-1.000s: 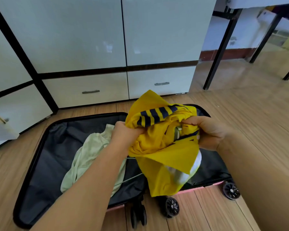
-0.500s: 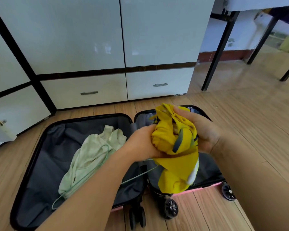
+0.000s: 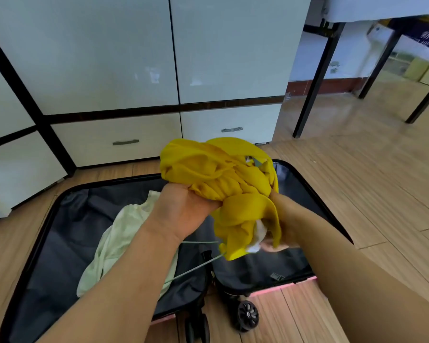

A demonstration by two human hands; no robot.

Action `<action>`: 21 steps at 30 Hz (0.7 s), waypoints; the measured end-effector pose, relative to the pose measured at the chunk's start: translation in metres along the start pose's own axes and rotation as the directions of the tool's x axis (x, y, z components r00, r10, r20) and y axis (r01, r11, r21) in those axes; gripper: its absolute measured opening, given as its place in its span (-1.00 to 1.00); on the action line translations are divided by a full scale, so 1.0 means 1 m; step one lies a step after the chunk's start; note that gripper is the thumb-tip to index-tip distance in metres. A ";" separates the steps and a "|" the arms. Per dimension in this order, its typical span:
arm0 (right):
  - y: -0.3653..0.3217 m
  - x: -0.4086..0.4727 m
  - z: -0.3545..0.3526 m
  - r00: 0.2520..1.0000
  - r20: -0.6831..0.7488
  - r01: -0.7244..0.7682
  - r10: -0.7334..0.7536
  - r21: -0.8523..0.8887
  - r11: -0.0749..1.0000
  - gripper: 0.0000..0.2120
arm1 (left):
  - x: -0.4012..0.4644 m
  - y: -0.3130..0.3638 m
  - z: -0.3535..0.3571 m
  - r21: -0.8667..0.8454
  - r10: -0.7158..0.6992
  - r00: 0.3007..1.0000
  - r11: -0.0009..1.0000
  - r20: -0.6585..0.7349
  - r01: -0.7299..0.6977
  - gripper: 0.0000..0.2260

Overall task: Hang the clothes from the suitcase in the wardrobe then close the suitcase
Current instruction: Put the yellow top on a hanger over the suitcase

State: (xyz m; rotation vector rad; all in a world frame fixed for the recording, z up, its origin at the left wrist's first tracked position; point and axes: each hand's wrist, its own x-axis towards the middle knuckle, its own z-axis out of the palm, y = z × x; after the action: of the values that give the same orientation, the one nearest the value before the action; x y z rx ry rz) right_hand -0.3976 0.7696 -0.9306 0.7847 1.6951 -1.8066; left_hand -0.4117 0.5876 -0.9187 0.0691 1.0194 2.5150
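A closed white wardrobe (image 3: pixel 134 58) stands behind an open suitcase (image 3: pixel 67 233) holding a pale green garment (image 3: pixel 117 233). Above it, left hand (image 3: pixel 183 214) and right hand (image 3: pixel 282 226) clutch a bunched yellow shirt (image 3: pixel 218 174), fingers curled into the cloth, apparently threading a thin green hanger (image 3: pixel 196 268). Next, probably opening the wardrobe.

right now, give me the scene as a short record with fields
left hand: grips the bunched yellow garment from below
right hand: holds the garment's lower part, fingers partly hidden by cloth
yellow garment: lifted above the suitcase, crumpled, not on a hanger
green garment: lies in the suitcase's left half
green hanger: thin, only partly visible under the left forearm
suitcase: open flat on the wooden floor, wheels toward the camera
wardrobe: doors in view are closed
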 end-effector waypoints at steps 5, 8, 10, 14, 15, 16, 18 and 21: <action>-0.018 -0.007 -0.001 0.992 -0.036 0.121 -0.121 0.541 0.832 -0.65 | 0.000 -0.009 -0.006 -0.004 -0.021 0.995 1.000 -0.092 0.021 -0.76; -0.037 -0.015 -0.016 0.979 -0.130 0.205 -0.160 0.513 0.833 -0.64 | 0.004 -0.005 -0.028 -0.026 -0.046 0.893 0.999 -0.448 0.039 -0.77; -0.036 -0.014 -0.033 0.954 -0.135 0.299 -0.268 0.501 0.812 -0.66 | 0.001 -0.003 -0.043 -0.034 -0.073 0.813 0.997 -0.577 0.065 -0.75; -0.054 -0.035 -0.028 0.949 -0.028 0.265 -0.314 0.609 0.748 -0.73 | -0.008 -0.005 -0.034 0.116 -0.139 0.877 0.970 -0.461 0.215 -0.81; -0.055 -0.036 -0.035 0.899 -0.032 0.353 -0.437 0.646 0.677 -0.72 | -0.008 -0.006 -0.026 0.138 -0.144 0.909 0.967 -0.391 0.213 -0.77; -0.053 -0.040 -0.036 0.835 -0.018 0.407 -0.550 0.693 0.595 -0.67 | -0.008 -0.008 -0.018 0.167 -0.146 0.935 0.964 -0.322 0.208 -0.66; -0.054 -0.046 -0.034 0.715 -0.030 0.532 -0.699 0.671 0.515 -0.64 | -0.007 -0.010 -0.003 0.363 -0.181 0.959 0.897 -0.218 0.252 -0.39; -0.054 -0.040 -0.034 0.668 0.032 0.596 -0.743 0.576 0.560 -0.78 | -0.005 -0.012 0.020 0.656 -0.326 0.940 0.687 -0.106 0.312 -0.07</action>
State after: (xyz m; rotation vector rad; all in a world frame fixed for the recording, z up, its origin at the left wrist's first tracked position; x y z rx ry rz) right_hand -0.4072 0.8071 -0.8658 -0.0212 1.4037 -2.8451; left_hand -0.3991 0.6062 -0.9117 0.1113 1.7153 1.7233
